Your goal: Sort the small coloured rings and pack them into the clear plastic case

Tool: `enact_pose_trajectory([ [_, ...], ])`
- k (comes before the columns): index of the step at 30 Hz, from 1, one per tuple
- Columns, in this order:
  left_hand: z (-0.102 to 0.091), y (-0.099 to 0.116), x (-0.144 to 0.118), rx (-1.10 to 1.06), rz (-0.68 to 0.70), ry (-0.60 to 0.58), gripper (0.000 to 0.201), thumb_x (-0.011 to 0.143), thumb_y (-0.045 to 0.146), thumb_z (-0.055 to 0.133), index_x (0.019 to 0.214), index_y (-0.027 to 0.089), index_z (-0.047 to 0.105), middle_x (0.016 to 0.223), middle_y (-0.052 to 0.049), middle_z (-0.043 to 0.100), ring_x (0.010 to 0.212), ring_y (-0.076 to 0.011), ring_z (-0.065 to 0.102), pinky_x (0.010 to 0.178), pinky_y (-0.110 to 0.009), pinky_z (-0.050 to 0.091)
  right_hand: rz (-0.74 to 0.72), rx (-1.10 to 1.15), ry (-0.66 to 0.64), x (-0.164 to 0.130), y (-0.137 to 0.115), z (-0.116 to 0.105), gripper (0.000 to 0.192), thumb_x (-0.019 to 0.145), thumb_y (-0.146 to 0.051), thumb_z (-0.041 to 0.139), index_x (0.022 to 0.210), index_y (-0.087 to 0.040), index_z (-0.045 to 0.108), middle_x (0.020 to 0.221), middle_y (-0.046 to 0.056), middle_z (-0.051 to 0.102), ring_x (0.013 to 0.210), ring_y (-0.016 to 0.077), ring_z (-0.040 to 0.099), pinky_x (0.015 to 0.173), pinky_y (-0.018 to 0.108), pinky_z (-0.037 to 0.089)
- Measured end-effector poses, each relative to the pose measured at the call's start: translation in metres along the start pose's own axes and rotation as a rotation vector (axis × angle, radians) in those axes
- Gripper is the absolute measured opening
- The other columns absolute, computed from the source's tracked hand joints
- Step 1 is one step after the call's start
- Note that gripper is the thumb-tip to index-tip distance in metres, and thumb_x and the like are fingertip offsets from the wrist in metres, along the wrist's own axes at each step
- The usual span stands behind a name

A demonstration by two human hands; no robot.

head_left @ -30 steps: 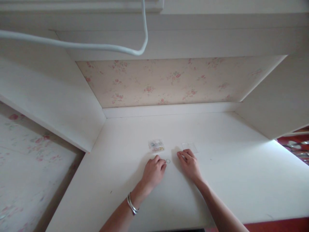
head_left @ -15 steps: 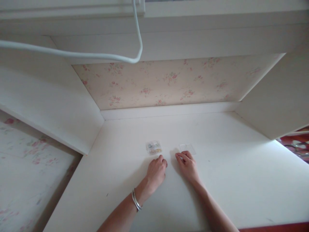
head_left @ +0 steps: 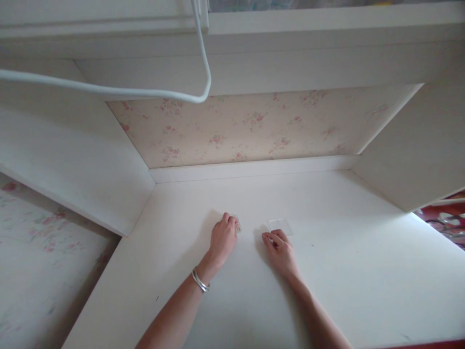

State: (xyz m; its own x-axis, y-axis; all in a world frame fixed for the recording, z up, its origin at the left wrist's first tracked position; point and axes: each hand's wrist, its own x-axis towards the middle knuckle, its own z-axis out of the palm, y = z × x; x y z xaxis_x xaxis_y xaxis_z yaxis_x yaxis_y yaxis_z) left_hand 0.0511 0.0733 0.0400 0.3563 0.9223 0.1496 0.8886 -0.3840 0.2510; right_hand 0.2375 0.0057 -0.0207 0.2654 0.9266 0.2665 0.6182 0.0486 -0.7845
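Observation:
My left hand (head_left: 224,236), with silver bangles (head_left: 200,280) at the wrist, reaches over a small clear plastic box (head_left: 239,226) and hides most of it. Its fingers are bent and pressed together at the box; whatever they hold is covered. To the right, my right hand (head_left: 279,246) rests low over the white surface, thumb and forefinger pinched. Anything between those fingertips is too small to name. Just beyond the right fingers lies a flat clear plastic lid (head_left: 284,225), partly behind the hand.
Both hands are over a white desktop (head_left: 327,281) with white side panels (head_left: 410,145) and a flowered wall (head_left: 254,131) behind. A thick white cable (head_left: 145,92) hangs across the upper left. A small dark speck (head_left: 157,298) lies at the front left.
My left hand has moved forward and left from in front of the box onto it, covering most of the small items inside. My right hand stays pinched near the lid.

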Motion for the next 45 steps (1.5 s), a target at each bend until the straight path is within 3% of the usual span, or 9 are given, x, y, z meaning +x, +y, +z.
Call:
enact_pose_trajectory([
  [5, 0.003, -0.005, 0.015, -0.021, -0.044, -0.014, 0.02, 0.092, 0.021, 0.04, 0.095, 0.02, 0.059, 0.096, -0.004, 0.054, 0.078, -0.0132, 0.057, 0.07, -0.025, 0.043, 0.016, 0.003, 0.0, 0.0, -0.002, -0.001, 0.038, 0.087, -0.046, 0.045, 0.085, -0.017, 0.069, 0.086, 0.007, 0.057, 0.057, 0.0106, 0.05, 0.056, 0.025, 0.043],
  [11, 0.004, -0.024, 0.008, -0.168, -0.174, 0.041, 0.022, 0.091, 0.028, 0.041, 0.092, 0.021, 0.062, 0.097, -0.004, 0.056, 0.081, -0.0133, 0.058, 0.075, -0.024, 0.043, 0.004, -0.022, 0.028, -0.001, -0.005, -0.003, 0.04, 0.087, -0.048, 0.043, 0.086, -0.017, 0.069, 0.086, 0.007, 0.058, 0.057, 0.0112, 0.05, 0.056, 0.026, 0.043],
  [15, 0.007, -0.046, -0.006, -0.296, -0.227, 0.14, 0.019, 0.089, 0.027, 0.044, 0.091, 0.019, 0.062, 0.093, -0.004, 0.059, 0.083, -0.0138, 0.058, 0.077, -0.024, 0.043, -0.01, -0.158, 0.1, -0.003, -0.005, -0.004, 0.04, 0.088, -0.046, 0.04, 0.092, -0.018, 0.069, 0.089, 0.007, 0.059, 0.067, 0.0136, 0.055, 0.065, 0.027, 0.044],
  [19, 0.013, -0.06, -0.019, -0.353, -0.266, 0.119, 0.022, 0.087, 0.029, 0.047, 0.099, 0.017, 0.059, 0.09, -0.004, 0.061, 0.079, -0.0146, 0.058, 0.074, -0.025, 0.044, 0.032, -0.374, 0.126, -0.003, 0.002, -0.008, 0.037, 0.089, -0.043, 0.039, 0.106, -0.02, 0.063, 0.1, 0.008, 0.059, 0.069, 0.0148, 0.055, 0.067, 0.03, 0.043],
  [23, 0.016, -0.062, -0.026, -0.348, -0.274, 0.083, 0.029, 0.086, 0.033, 0.047, 0.107, 0.016, 0.058, 0.097, -0.006, 0.062, 0.083, -0.0154, 0.059, 0.078, -0.026, 0.044, 0.049, -0.558, 0.085, 0.0, 0.015, -0.018, 0.034, 0.086, -0.042, 0.043, 0.103, -0.021, 0.064, 0.102, 0.008, 0.058, 0.071, 0.0169, 0.056, 0.066, 0.032, 0.041],
  [28, 0.015, -0.06, -0.027, -0.341, -0.275, 0.05, 0.031, 0.086, 0.036, 0.047, 0.107, 0.019, 0.062, 0.096, -0.006, 0.064, 0.083, -0.0159, 0.06, 0.08, -0.026, 0.044, -0.065, -0.605, 0.012, 0.001, 0.024, -0.025, 0.03, 0.09, -0.035, 0.039, 0.093, -0.022, 0.065, 0.1, 0.009, 0.059, 0.082, 0.02, 0.055, 0.07, 0.032, 0.041],
  [31, 0.015, -0.058, -0.026, -0.36, -0.261, 0.046, 0.032, 0.086, 0.038, 0.047, 0.106, 0.019, 0.063, 0.096, -0.007, 0.064, 0.083, -0.0165, 0.061, 0.08, -0.026, 0.045, -0.114, -0.615, 0.049, 0.0, 0.022, -0.024, 0.03, 0.09, -0.033, 0.037, 0.093, -0.021, 0.065, 0.101, 0.011, 0.058, 0.086, 0.022, 0.053, 0.072, 0.034, 0.041],
  [37, 0.015, -0.055, -0.022, -0.394, -0.261, 0.038, 0.036, 0.084, 0.037, 0.05, 0.111, 0.017, 0.061, 0.104, -0.009, 0.064, 0.085, -0.0176, 0.061, 0.082, -0.028, 0.045, -0.138, -0.379, 0.221, 0.002, -0.001, -0.023, 0.031, 0.09, -0.039, 0.038, 0.097, -0.018, 0.061, 0.107, 0.013, 0.058, 0.098, 0.0252, 0.051, 0.084, 0.041, 0.04],
  [45, 0.014, -0.046, -0.04, -0.455, -0.217, 0.008, 0.034, 0.084, 0.033, 0.05, 0.111, 0.018, 0.061, 0.097, -0.006, 0.065, 0.088, -0.0172, 0.061, 0.086, -0.028, 0.044, 0.367, 0.346, 0.159, -0.002, -0.033, -0.013, 0.038, 0.084, -0.052, 0.045, 0.095, -0.017, 0.057, 0.086, 0.007, 0.065, 0.079, 0.0187, 0.062, 0.076, 0.035, 0.051],
])
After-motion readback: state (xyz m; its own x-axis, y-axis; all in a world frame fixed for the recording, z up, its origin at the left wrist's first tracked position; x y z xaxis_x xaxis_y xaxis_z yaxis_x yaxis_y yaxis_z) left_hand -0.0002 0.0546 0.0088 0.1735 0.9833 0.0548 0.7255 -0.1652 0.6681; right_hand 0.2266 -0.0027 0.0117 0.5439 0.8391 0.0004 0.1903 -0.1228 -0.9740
